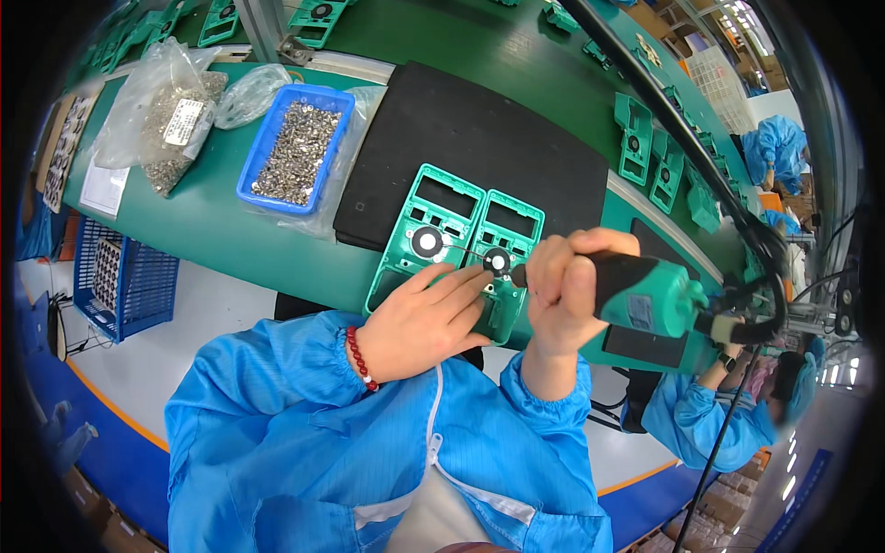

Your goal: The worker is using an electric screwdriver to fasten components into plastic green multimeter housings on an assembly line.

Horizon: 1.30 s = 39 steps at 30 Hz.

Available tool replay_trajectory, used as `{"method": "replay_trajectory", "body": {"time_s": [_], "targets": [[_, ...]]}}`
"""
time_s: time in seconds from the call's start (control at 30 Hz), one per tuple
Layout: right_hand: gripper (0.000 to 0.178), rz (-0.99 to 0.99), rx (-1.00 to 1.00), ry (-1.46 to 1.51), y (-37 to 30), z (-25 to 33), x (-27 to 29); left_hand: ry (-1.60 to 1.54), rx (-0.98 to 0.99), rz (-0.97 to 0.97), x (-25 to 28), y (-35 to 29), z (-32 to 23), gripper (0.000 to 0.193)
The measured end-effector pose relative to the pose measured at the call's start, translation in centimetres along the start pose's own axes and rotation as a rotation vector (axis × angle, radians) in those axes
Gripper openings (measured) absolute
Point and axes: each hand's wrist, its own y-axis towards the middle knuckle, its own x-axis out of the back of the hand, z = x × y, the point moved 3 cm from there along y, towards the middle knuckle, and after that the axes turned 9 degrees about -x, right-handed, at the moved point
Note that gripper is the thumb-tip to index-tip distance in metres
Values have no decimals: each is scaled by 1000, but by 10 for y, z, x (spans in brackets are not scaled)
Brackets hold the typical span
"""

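Two green plastic housings (402, 262) lie side by side on the bench, each with a rectangular window and a round black speaker with a pale centre. My left hand (429, 318) rests flat across their lower parts, fingers stretched out towards the speaker (498, 262) of the right housing (518, 247). In my right hand (562, 295) is a green and black electric screwdriver (645, 295), gripped round its body and tilted. Its tip end points at the right housing beside that speaker; my fingers partly hide the contact point.
A blue tray (244, 184) of small metal screws stands left of the black mat (461, 120), near a clear bag (171, 120) of metal parts. More green housings (633, 138) lie on the conveyor beyond. A dark pole and cable (682, 120) cross the right side. A co-worker (710, 410) sits at right.
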Motion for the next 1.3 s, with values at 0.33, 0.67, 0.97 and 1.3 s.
{"method": "replay_trajectory", "body": {"time_s": [0.33,0.67,0.97,1.3], "targets": [[26,52,-19,21,11,-25,-4,78,17,105,-6,-1,1,44],[24,48,-75,-53,14,-35,-3,82,16,79,-7,-5,4,40],[23,164,-97,48,16,-41,2,99,12,60,-9,-3,-1,39],[27,-6,-64,-42,11,-31,-5,78,12,118,-5,1,-1,43]]}}
